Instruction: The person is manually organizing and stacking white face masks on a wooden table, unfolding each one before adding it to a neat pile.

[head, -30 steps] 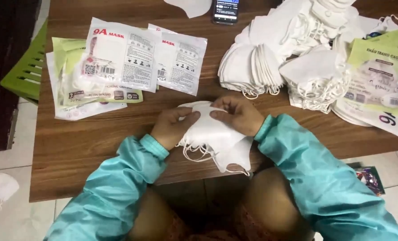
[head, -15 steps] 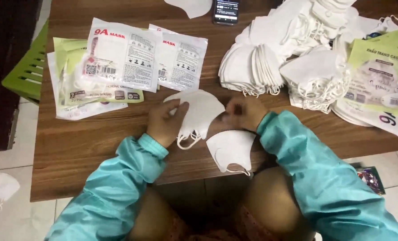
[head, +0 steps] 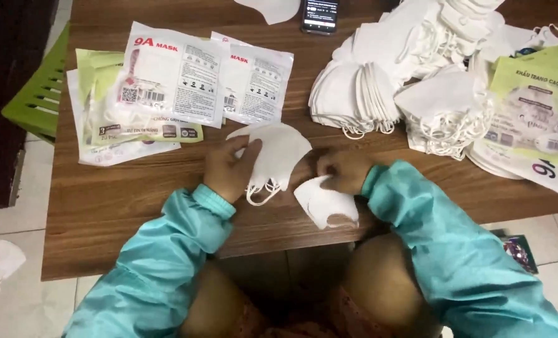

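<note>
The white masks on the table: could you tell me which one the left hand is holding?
The spread-open mask in the left hand, ear loops dangling; the right hand holds another.

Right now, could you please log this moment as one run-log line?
left hand: holds white mask | right hand: on second mask | mask stacks, packets on table

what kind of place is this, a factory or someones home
Probably a home or small informal packing spot, not a factory: a plain brown wooden table on a tiled floor, heaps of loose white fabric face masks, flat printed plastic mask packets, and a black smartphone lying among them.
</note>
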